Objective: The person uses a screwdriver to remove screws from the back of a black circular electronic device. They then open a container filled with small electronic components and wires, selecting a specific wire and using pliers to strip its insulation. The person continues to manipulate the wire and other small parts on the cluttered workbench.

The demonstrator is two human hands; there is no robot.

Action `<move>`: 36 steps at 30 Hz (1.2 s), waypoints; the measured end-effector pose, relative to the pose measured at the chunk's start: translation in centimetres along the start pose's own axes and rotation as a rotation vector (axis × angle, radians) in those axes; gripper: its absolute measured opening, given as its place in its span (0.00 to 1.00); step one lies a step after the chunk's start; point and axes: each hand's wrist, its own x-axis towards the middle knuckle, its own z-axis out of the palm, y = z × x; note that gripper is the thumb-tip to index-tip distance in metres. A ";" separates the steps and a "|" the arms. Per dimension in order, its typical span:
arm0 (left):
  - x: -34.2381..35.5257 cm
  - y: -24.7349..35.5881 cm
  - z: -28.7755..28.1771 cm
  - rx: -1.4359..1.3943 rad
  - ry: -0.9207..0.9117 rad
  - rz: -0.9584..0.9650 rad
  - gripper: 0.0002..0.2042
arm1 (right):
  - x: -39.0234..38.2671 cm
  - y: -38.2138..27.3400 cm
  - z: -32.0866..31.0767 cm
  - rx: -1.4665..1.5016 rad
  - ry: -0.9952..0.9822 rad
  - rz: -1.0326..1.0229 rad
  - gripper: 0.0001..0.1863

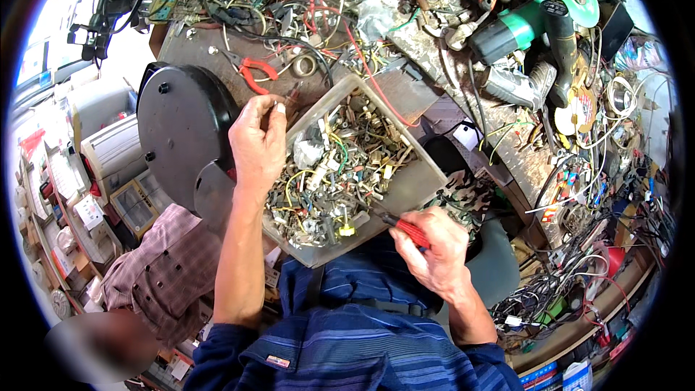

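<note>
A: Where do we have the tray point(411, 187) of mixed small parts point(337, 163)?

B: Directly before our torso.

A: State of our hands?

B: Left hand point(259, 141): thumb closed toward fingers, beside the tray's left edge; we cannot tell whether it pinches anything. Right hand point(438, 246): curled around a red-handled tool point(413, 232), tip at the near edge.
</note>
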 end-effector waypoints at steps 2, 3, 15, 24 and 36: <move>-0.2 -0.5 -0.1 -0.042 -0.015 -0.043 0.03 | 0.2 0.5 0.5 -0.091 -0.044 -0.018 0.16; 0.0 -0.6 0.1 -0.059 -0.013 -0.024 0.03 | 0.4 0.5 0.6 -0.096 -0.055 -0.005 0.19; 0.1 0.2 -0.2 0.040 -0.082 -0.052 0.05 | 0.9 -0.8 0.2 -0.227 -0.037 -0.086 0.18; 0.3 -0.4 -0.1 0.012 -0.119 -0.015 0.06 | 0.5 -1.9 3.7 -0.438 -0.077 -0.080 0.16; 0.9 -0.2 -0.1 0.007 -0.177 -0.025 0.08 | 2.8 -0.8 2.7 -0.435 0.443 0.033 0.13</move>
